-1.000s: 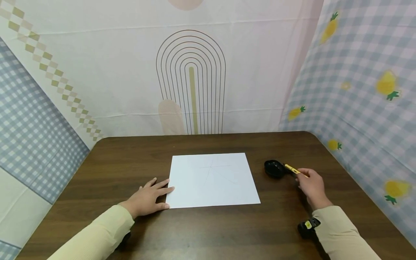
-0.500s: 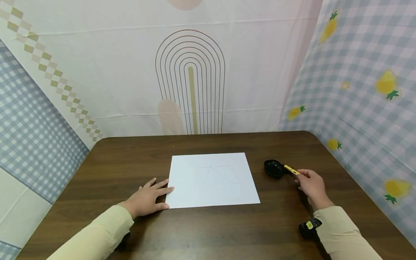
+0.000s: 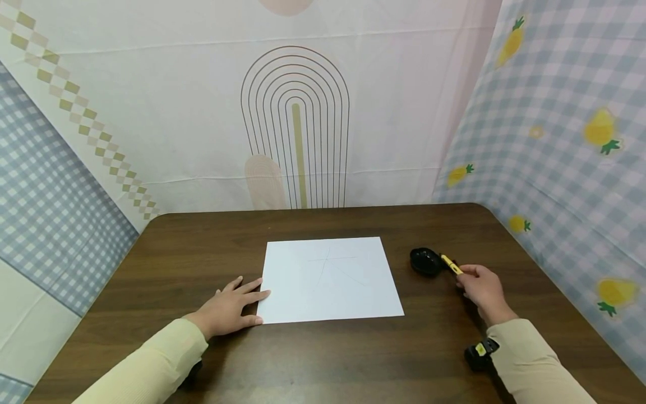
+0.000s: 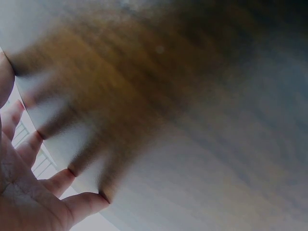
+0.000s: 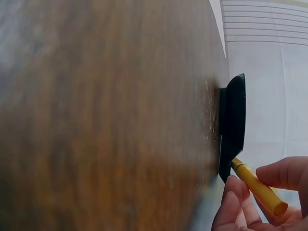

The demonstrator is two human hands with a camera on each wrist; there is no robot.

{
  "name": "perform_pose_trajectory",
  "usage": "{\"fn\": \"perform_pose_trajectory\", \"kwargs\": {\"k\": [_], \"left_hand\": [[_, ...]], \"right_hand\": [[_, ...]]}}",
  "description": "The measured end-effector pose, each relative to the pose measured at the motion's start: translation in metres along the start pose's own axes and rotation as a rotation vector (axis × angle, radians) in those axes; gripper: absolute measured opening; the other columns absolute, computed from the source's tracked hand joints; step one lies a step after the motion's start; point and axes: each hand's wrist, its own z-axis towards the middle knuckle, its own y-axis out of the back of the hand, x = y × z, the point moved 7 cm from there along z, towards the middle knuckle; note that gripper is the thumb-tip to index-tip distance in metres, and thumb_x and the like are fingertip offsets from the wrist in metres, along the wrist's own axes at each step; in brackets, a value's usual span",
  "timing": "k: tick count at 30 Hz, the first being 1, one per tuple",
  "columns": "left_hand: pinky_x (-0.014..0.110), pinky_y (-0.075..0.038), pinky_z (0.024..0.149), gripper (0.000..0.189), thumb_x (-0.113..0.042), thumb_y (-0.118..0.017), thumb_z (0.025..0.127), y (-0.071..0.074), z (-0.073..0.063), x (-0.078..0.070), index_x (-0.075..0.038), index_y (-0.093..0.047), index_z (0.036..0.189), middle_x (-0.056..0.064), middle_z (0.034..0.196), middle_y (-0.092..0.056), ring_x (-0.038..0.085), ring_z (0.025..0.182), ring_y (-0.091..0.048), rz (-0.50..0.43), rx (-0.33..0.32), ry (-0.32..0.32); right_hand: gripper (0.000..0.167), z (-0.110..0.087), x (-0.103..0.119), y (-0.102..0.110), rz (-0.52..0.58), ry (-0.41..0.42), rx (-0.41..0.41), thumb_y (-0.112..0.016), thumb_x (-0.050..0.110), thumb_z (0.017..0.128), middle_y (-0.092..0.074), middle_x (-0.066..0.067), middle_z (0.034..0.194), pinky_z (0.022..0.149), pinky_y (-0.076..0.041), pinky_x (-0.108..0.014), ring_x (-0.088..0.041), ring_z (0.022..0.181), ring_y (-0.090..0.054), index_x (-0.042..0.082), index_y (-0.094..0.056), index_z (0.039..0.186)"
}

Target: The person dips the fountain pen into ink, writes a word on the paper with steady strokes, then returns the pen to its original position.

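Note:
A white sheet of paper (image 3: 333, 294) with a few thin drawn lines lies on the brown table. My left hand (image 3: 229, 310) rests spread at its left edge, fingertips on the paper's border; the left wrist view shows the palm side and spread fingers (image 4: 86, 206). On the right, my right hand (image 3: 483, 289) pinches a slim yellow pen (image 3: 451, 264) between thumb and fingers. The pen's far end lies by the handle of a small black ladle-like dish (image 3: 425, 262). In the right wrist view, the dish (image 5: 234, 118) is seen side-on. Whether my fingers also touch its handle, I cannot tell.
The brown table (image 3: 323, 359) reaches back to a white patterned cloth (image 3: 202, 123). Checked cloth (image 3: 555, 168) with pineapple prints hangs along the right side, and blue checked cloth (image 3: 55, 185) along the left.
The yellow pen has turned to a steeper slant, and its rear end now stops at my right fingers. My right hand has shifted slightly; the left hand, paper and dish look unmoved.

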Motion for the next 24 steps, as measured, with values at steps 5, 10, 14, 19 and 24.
{"fn": "perform_pose_trajectory", "kwargs": {"k": [5, 10, 14, 19, 24], "left_hand": [[0.078, -0.024, 0.094, 0.062, -0.048, -0.065, 0.089, 0.0001, 0.0001, 0.0001, -0.024, -0.050, 0.143, 0.005, 0.155, -0.033, 0.049, 0.140, -0.022, -0.002, 0.001, -0.001], [0.078, -0.025, 0.094, 0.062, -0.049, -0.065, 0.089, 0.0002, 0.0005, 0.0004, -0.024, -0.050, 0.143, 0.005, 0.155, -0.033, 0.048, 0.140, -0.023, 0.001, -0.004, -0.005], [0.078, -0.025, 0.095, 0.062, -0.049, -0.065, 0.088, -0.0001, 0.0006, 0.0007, -0.024, -0.050, 0.143, 0.005, 0.155, -0.033, 0.048, 0.140, -0.023, -0.001, -0.003, -0.005], [0.078, -0.024, 0.095, 0.062, -0.049, -0.064, 0.089, -0.0005, 0.0006, 0.0009, -0.025, -0.050, 0.144, 0.005, 0.156, -0.033, 0.048, 0.141, -0.022, -0.003, 0.001, -0.004], [0.078, -0.024, 0.095, 0.062, -0.049, -0.064, 0.089, -0.0001, 0.0000, 0.0006, -0.024, -0.050, 0.144, 0.005, 0.156, -0.033, 0.048, 0.140, -0.022, -0.004, 0.003, -0.003]], "right_hand": [[0.044, 0.0018, 0.0003, 0.0001, -0.028, 0.009, 0.006, -0.046, 0.012, 0.098, -0.050, -0.029, 0.124, 0.067, -0.051, -0.027, -0.027, 0.096, -0.059, -0.011, -0.042, 0.135], [0.044, 0.0030, 0.0020, 0.0016, -0.074, 0.031, -0.001, -0.048, 0.012, 0.096, -0.053, -0.030, 0.121, 0.065, -0.050, -0.027, -0.026, 0.092, -0.060, -0.012, -0.045, 0.133], [0.045, 0.0028, 0.0038, 0.0025, -0.097, 0.034, 0.009, -0.049, 0.012, 0.096, -0.054, -0.030, 0.119, 0.064, -0.050, -0.028, -0.026, 0.090, -0.060, -0.013, -0.045, 0.133], [0.045, 0.0041, 0.0041, 0.0024, -0.132, 0.040, 0.031, -0.048, 0.012, 0.096, -0.054, -0.030, 0.119, 0.064, -0.049, -0.029, -0.027, 0.092, -0.060, -0.013, -0.045, 0.134], [0.045, 0.0054, 0.0027, 0.0015, -0.173, 0.034, 0.047, -0.048, 0.011, 0.096, -0.053, -0.031, 0.121, 0.066, -0.050, -0.030, -0.030, 0.095, -0.059, -0.013, -0.046, 0.133]]}}
